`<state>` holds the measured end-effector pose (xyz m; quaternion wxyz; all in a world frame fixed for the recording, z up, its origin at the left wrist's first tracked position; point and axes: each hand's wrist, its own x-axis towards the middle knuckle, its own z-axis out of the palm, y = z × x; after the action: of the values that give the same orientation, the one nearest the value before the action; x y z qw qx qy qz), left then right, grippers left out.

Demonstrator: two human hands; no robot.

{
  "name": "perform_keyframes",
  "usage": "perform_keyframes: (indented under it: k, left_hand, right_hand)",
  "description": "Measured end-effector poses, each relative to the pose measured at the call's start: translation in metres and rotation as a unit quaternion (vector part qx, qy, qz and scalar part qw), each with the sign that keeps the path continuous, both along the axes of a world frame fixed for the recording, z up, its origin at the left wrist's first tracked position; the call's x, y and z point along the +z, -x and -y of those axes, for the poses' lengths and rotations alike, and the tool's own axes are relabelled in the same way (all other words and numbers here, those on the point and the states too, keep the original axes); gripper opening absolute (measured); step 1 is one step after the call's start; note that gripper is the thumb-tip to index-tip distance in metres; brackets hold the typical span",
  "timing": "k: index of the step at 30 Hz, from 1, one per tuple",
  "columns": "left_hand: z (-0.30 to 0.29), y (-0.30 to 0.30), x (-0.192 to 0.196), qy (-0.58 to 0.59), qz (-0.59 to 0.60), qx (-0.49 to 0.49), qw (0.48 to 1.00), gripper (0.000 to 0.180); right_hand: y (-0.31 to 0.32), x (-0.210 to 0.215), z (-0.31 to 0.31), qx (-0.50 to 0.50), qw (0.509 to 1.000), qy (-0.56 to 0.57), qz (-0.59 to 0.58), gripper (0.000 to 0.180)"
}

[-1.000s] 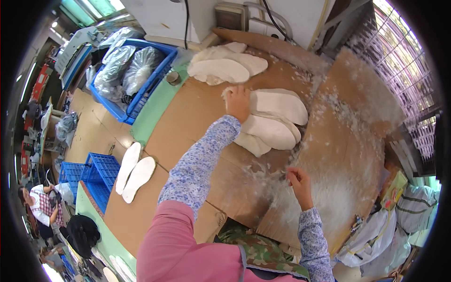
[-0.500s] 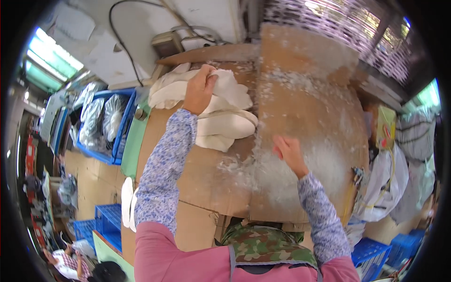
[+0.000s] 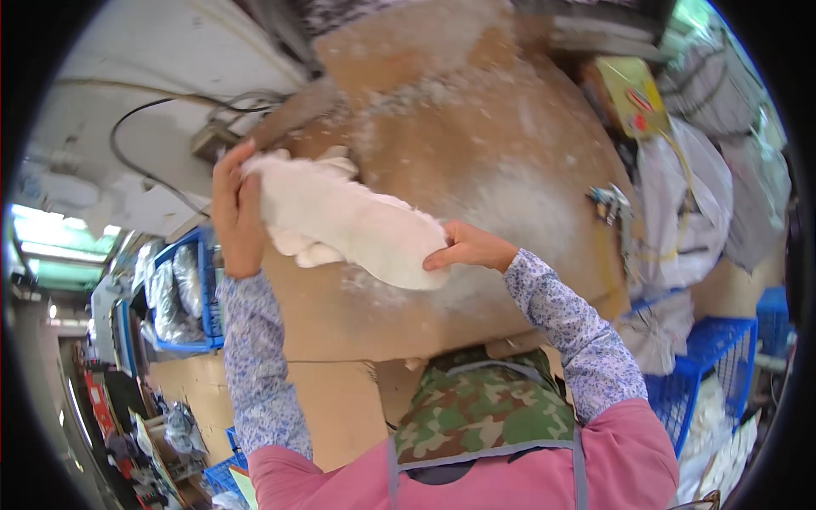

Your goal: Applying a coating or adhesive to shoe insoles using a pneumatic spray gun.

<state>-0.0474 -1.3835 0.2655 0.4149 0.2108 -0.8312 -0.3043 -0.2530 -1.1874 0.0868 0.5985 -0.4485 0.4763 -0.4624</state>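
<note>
Both arms raised, left hand [image 3: 235, 212] and right hand [image 3: 467, 249] in closed grip

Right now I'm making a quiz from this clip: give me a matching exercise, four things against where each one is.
Things:
1. left hand
2. right hand
3. blue crate
4. white fluff

Places:
A. at the person's far right, beside the table
B. scattered on the cardboard tabletop
C. gripping the far end of the white insole piece
D. holding the near end of that piece

Pairs: 1-C, 2-D, 3-A, 4-B
</note>
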Motion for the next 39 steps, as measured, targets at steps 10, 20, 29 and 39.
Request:
perform_keyframes:
  k: [10,20,29,39]
  left_hand:
    - [-0.111,0.022,-0.210,-0.431,-0.030,0.000,0.902,0.038]
    - [-0.160,0.012,-0.247,-0.153,0.230,0.178,0.944,0.050]
    - [-0.201,0.134,-0.245,0.101,0.282,-0.078,0.951,0.052]
    - [-0.222,0.176,-0.267,0.068,0.355,-0.102,0.927,0.056]
  right_hand:
    - [0.142,-0.047,-0.082,-0.314,0.940,-0.073,-0.110,0.021]
    - [0.165,-0.059,-0.184,-0.497,0.712,-0.117,-0.482,0.028]
    - [0.194,-0.107,-0.290,-0.541,0.717,-0.207,-0.389,0.046]
    - [0.195,-0.039,-0.267,-0.506,0.754,-0.143,-0.394,0.035]
